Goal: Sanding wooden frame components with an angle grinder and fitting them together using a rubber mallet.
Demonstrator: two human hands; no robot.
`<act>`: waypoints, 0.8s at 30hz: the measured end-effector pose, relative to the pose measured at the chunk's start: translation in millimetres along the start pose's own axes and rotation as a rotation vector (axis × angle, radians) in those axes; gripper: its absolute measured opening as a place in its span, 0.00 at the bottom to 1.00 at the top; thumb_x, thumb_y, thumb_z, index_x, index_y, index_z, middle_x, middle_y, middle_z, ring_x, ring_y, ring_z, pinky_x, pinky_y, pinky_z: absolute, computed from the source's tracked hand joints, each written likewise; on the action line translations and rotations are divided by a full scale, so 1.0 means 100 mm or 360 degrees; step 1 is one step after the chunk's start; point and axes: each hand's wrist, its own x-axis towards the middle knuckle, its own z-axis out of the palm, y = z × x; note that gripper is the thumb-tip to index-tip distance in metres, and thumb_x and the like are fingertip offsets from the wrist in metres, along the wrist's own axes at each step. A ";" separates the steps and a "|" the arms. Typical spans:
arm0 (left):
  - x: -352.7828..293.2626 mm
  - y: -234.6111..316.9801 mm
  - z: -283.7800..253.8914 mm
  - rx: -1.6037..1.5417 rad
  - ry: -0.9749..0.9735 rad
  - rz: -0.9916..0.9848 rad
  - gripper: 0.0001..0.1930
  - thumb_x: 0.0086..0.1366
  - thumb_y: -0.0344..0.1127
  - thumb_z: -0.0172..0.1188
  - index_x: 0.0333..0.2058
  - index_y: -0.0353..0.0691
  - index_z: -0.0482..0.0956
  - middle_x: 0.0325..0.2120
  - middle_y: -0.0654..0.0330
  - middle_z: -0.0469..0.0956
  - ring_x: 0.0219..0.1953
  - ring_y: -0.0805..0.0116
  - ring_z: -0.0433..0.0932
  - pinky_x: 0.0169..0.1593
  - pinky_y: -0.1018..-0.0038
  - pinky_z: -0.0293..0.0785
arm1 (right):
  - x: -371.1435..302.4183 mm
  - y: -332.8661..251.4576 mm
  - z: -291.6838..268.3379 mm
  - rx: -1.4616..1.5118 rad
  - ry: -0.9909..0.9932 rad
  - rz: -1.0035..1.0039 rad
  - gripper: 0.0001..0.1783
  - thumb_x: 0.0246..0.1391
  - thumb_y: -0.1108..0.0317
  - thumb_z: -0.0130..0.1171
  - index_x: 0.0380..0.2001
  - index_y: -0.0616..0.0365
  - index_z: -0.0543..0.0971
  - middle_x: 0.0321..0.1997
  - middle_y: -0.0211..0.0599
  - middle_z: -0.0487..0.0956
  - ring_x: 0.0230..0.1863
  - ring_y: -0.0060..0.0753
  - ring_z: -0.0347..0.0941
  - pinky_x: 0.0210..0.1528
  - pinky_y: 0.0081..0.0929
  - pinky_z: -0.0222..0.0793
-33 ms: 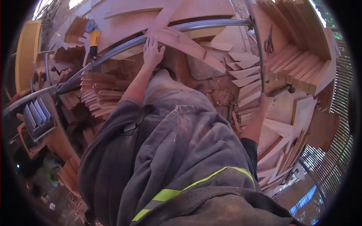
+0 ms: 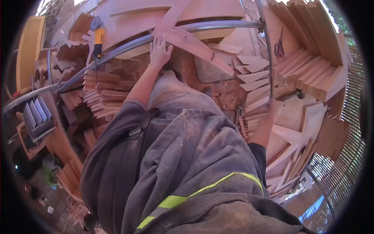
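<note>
My left hand lies with fingers stretched out against the near edge of a pale, angled wooden board. The board rests across a curved metal rail, with another plank crossing at its far end. Over on the right, my right forearm reaches past a stack of cut wood pieces. My right hand blends into the wood around it near an upright metal bar, and its fingers do not show clearly.
A yellow and black angle grinder stands at the far left by the rail. Scissors lie against boards at the far right, beside a row of stacked timber. More cut pieces pile up left of my leg, and wood shavings cover the floor.
The view has shifted very slightly. My left hand keeps its place against the board, and neither hand has visibly taken or released anything.
</note>
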 end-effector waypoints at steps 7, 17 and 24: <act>0.52 0.09 -0.10 0.0062 -0.0309 0.0038 0.41 0.76 0.57 0.50 0.78 0.39 0.55 0.80 0.51 0.52 0.83 0.52 0.46 0.83 0.53 0.39 | 0.31 0.45 -0.53 0.1731 -0.0592 0.0099 0.10 0.53 0.68 0.53 0.22 0.62 0.74 0.20 0.39 0.72 0.14 0.34 0.65 0.13 0.33 0.55; 0.42 0.02 0.02 -0.0185 -0.0215 0.0087 0.45 0.72 0.53 0.58 0.79 0.36 0.52 0.79 0.45 0.52 0.82 0.48 0.46 0.83 0.55 0.42 | -1.68 0.09 -1.38 0.2760 0.0960 0.0168 0.04 0.48 0.71 0.51 0.29 0.58 0.72 0.20 0.35 0.69 0.13 0.30 0.63 0.14 0.31 0.56; -0.04 0.26 0.12 -0.1952 -0.0718 -0.1502 0.31 0.59 0.48 0.79 0.53 0.33 0.78 0.47 0.55 0.79 0.46 0.61 0.79 0.53 0.61 0.79 | -2.70 -0.63 -2.16 0.2867 0.1379 -0.0469 0.15 0.44 0.73 0.52 0.39 0.57 0.73 0.23 0.34 0.70 0.15 0.31 0.65 0.17 0.31 0.62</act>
